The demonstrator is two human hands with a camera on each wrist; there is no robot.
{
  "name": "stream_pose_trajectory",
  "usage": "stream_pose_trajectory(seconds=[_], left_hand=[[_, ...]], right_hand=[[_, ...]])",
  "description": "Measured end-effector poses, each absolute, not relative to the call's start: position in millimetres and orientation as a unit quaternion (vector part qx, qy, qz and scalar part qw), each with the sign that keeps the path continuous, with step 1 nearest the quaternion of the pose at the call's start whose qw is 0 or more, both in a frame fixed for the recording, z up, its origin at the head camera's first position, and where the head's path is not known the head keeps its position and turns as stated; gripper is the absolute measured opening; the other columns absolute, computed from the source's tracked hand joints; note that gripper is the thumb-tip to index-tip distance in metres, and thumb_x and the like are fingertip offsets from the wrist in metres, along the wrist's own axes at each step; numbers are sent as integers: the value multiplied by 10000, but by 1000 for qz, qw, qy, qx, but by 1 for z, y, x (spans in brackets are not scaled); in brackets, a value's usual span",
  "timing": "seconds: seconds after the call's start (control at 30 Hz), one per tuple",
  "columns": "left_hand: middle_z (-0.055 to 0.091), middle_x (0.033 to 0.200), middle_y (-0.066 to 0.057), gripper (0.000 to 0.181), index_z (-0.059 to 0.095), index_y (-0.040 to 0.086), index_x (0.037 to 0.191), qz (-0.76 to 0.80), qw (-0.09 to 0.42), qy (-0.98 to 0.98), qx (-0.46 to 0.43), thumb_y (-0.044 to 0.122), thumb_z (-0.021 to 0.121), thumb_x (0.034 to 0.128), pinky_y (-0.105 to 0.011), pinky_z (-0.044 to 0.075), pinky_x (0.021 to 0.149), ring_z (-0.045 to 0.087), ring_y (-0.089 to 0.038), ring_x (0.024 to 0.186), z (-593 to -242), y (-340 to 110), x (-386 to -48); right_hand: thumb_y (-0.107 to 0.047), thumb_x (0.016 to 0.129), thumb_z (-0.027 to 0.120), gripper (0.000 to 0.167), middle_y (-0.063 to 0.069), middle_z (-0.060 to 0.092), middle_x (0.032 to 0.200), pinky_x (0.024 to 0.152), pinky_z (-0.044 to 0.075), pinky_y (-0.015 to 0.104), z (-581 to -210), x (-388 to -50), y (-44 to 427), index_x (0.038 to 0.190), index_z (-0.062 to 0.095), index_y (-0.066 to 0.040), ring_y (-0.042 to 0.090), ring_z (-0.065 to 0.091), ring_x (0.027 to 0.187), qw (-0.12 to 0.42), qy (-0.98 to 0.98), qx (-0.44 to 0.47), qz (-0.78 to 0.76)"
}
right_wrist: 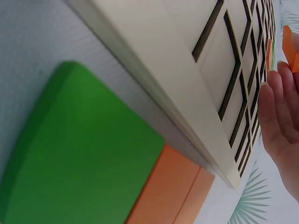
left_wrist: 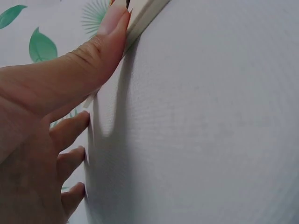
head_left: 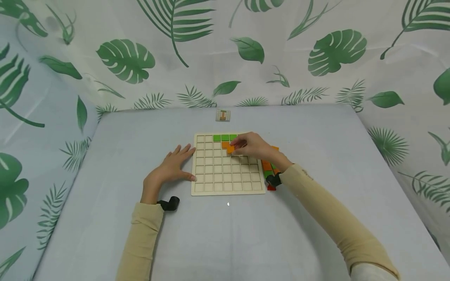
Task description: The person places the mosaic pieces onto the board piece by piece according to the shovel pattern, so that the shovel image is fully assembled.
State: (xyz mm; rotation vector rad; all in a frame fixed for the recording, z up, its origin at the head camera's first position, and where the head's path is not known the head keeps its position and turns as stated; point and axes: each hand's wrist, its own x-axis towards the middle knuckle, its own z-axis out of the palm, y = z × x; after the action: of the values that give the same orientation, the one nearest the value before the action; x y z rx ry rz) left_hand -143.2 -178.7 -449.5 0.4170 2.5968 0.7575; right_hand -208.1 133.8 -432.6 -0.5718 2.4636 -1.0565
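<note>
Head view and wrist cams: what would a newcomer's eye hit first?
Probably the pale grid board mid-table, with green squares along its far edge and the right hand pinching an orange piece over it. Next, the big green leaves on the backdrop behind the table. In the right wrist view, a large green piece fills the lower left.

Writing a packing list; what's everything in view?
Table: one, white, foreground
Leaf-print backdrop: count unclear, green-white, behind
Grid board: one, cream, centre
Green squares: three visible, green, far row
Orange square: one visible, orange, next row
Held piece: one, orange, over board
Loose pieces: uncounted, orange, green, red, board's right
Patterned card: one, pale, beyond board
White speck: one, white, table's near side
Cameras: two, black, wrists
Sleeves: two, beige, arms
Left hand: one, board's left edge
Right hand: one, over board
</note>
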Motion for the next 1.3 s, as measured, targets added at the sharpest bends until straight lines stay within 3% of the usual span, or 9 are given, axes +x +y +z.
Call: stream_pose_trajectory(seconds=[0.6, 0.93, 1.3], left_hand=[[112, 1725, -167, 1087, 233, 85, 1644, 277, 200, 928, 150, 350, 878, 810, -634, -2, 1271, -19, -439, 1589, -449, -179, -141], [107, 1727, -164, 1087, 229, 91, 1645, 278, 199, 928, 149, 357, 875, 813, -635, -6, 1270, -24, -437, 1589, -451, -180, -141], [107, 1726, -165, 1082, 226, 93, 1647, 278, 198, 928, 152, 359, 871, 819, -633, -7, 1271, -23, -438, 1589, -451, -180, -142]], right_hand=[[-156, 924, 780, 319, 115, 732, 1090, 872, 560, 378, -441, -211, 125, 1219, 732, -45, 224, 660, 939, 191, 880, -229, -369], [-142, 932, 770, 324, 134, 713, 1199, 922, 551, 395, -441, -212, 120, 1230, 718, -26, 256, 646, 1015, 204, 878, -232, -367], [-126, 927, 771, 309, 131, 709, 1197, 952, 546, 408, -442, -211, 117, 1216, 724, -30, 273, 642, 1047, 200, 882, -235, -356]])
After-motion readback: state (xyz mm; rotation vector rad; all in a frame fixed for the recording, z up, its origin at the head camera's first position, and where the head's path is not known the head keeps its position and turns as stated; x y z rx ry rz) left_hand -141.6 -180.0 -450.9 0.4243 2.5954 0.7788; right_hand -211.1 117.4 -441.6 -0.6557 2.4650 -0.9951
